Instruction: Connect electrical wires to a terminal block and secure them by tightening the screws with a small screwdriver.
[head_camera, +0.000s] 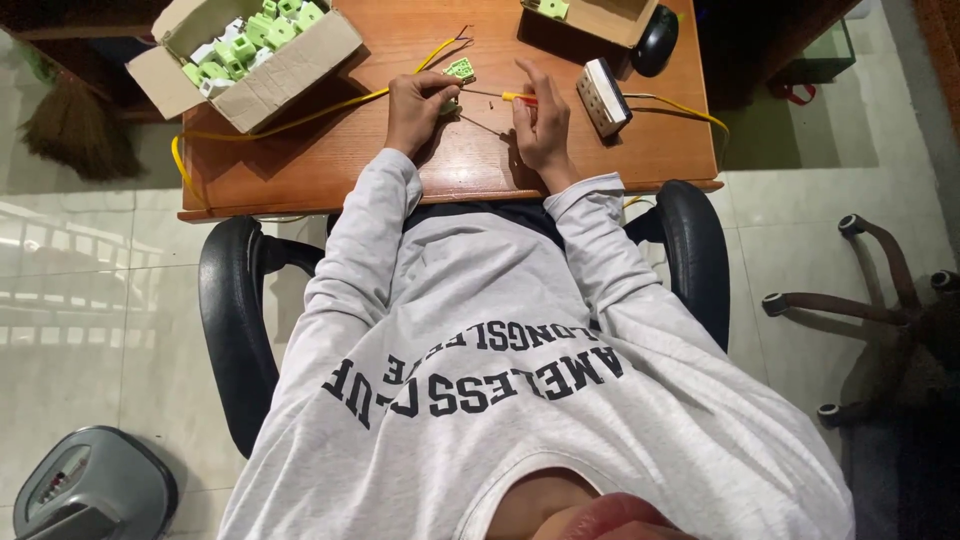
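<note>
Head view: left hand (415, 105) is clamping a green connector (460, 70) at frame top; right hand (540, 125) is gripping a screwdriver (505, 96). Driver tip is likely risking a slip, since the connector is small.

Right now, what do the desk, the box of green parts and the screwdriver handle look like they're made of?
Desk: looks like reddish-brown wood or wood veneer, with visible grain and a slight sheen. Box: plain brown cardboard, matte, with raw flap edges. Screwdriver in the right hand: the handle looks like glossy yellow and red plastic.
</note>
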